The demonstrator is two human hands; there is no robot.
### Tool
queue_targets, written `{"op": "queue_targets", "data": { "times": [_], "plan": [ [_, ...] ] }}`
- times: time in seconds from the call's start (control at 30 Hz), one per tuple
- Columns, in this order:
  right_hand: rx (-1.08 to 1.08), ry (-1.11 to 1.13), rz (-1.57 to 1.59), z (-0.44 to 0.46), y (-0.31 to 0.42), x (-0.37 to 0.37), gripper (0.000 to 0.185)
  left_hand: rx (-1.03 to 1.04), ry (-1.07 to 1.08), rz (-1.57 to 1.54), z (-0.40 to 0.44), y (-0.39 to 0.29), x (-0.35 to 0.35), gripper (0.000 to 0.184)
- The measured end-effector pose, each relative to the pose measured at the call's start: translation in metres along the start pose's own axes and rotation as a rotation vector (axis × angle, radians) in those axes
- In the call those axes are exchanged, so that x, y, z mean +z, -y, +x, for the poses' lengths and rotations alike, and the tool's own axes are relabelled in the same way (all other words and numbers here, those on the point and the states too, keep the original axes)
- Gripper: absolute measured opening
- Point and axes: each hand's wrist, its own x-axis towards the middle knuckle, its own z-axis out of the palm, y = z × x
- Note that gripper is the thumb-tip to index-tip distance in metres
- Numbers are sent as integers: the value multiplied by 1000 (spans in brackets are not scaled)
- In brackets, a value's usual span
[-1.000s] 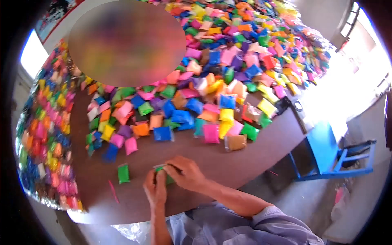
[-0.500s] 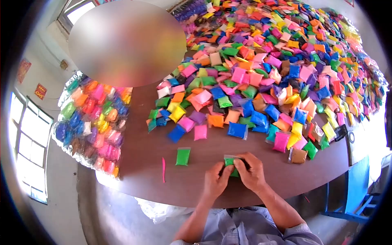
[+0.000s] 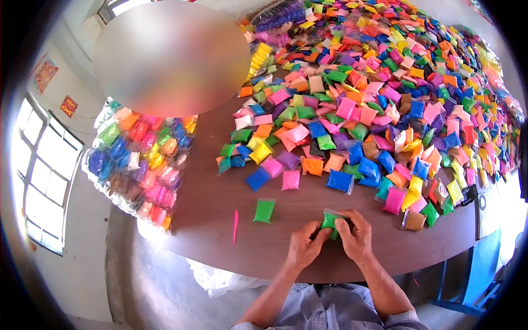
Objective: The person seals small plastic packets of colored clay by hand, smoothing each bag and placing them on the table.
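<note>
The left hand [image 3: 307, 246] and right hand [image 3: 356, 236] each have a closed grip on opposite sides of a small green clear-plastic packet [image 3: 329, 221], over the brown smooth-topped counter [image 3: 275, 247]. Left of that held packet lies a flat rectangular green plastic packet [image 3: 264, 210]; farther left of it, a slim pink stick [image 3: 236, 226]. Beyond it spreads a heap of multicoloured plastic packets [image 3: 346, 108].

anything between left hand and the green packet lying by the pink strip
Nothing visible stands between the left hand and that green packet; the pink strip lies beyond it. That hand and the right hand hold another packet.
</note>
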Motion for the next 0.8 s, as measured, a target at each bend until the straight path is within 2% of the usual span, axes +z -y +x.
{"op": "queue_targets", "data": {
  "times": [0.13,0.2,0.3,0.4,0.63,0.7,0.8],
  "plan": [
    [23,-36,53,-1,-5,-2,14,-52,74,3,2,-6,-2,23],
    [14,-46,38,-1,-4,-2,14,-60,34,-179,0,-9,3,20],
    [28,-25,37,-2,-3,-1,14,-73,98,-43,2,-9,-7,21],
    [24,2,23,-3,-6,-3,15,-14,66,-150,2,-1,-2,21],
    [12,15,56,-2,-8,-5,12,-99,125,-50,1,-3,-3,20],
    [-15,14,42,-2,-8,-5,11,-138,54,-266,0,-2,1,20],
    [-42,48,-64,-3,-6,-4,9,-60,13,-301,1,0,1,17]
  ]
}}
